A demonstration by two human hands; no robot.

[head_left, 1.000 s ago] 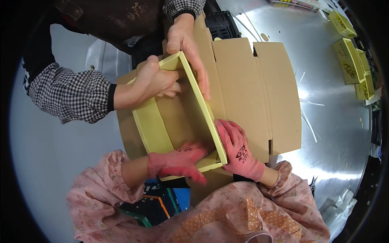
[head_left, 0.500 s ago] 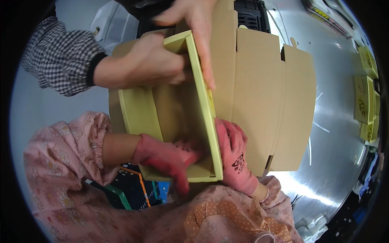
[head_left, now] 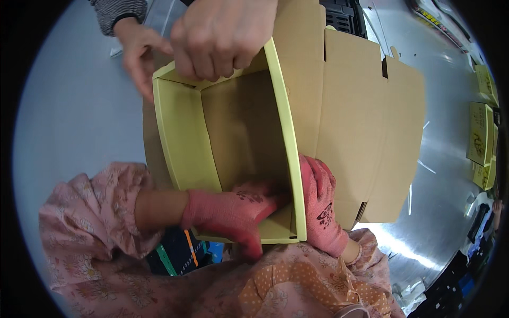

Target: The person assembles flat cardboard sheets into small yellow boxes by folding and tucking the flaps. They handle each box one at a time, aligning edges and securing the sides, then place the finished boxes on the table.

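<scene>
An open cardboard box (head_left: 183,138), yellow-green on its walls and brown at the bottom, stands tilted before me. My left hand (head_left: 233,212), in a pink glove, reaches into its near end. Its thumb hangs over the near wall, while its fingers are inside by the right wall, partly blurred. Outside that wall, my right hand (head_left: 318,206), gloved alike, holds the box with fingers curled and partly hidden. Another person's closed hand (head_left: 222,40) grips the far wall. That person's other hand (head_left: 140,55), fingers apart, is by the far left corner.
Flat brown cardboard (head_left: 350,122) spreads beneath and right of the box over a shiny metal table (head_left: 403,175). Several yellow-green boxes (head_left: 480,132) stand at the far right. A black crate (head_left: 342,18) is at the back. Clear plastic (head_left: 411,297) lies at lower right.
The other person's hand has come out of the box and drawn back to the far left; their other hand has closed on the far wall. The box has shifted slightly right with my hands.
</scene>
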